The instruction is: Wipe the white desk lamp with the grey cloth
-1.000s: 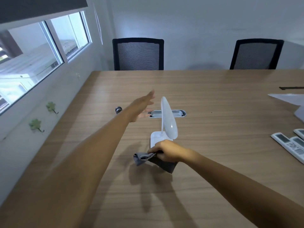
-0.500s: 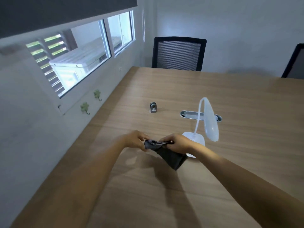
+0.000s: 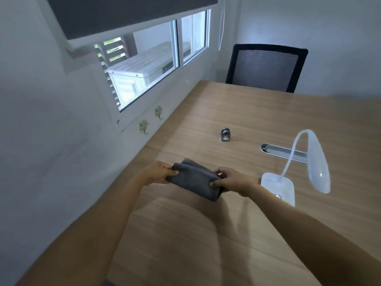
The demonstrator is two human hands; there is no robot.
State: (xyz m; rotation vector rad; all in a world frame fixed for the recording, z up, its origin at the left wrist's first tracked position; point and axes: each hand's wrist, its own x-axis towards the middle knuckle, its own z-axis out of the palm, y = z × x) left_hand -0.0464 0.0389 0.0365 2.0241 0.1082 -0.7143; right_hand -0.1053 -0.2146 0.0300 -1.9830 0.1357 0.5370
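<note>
Both hands now on the cloth (image 3: 195, 180): left hand (image 3: 159, 173) has joined right hand (image 3: 233, 181), each pinching an end, folding it near the table's window edge; lamp (image 3: 315, 162) unwiped.

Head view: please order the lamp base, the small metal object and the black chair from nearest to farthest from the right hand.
From the right hand:
1. Lamp base, just to its right.
2. Small metal object, beyond it on the table.
3. Black chair, at the far table edge.
</note>
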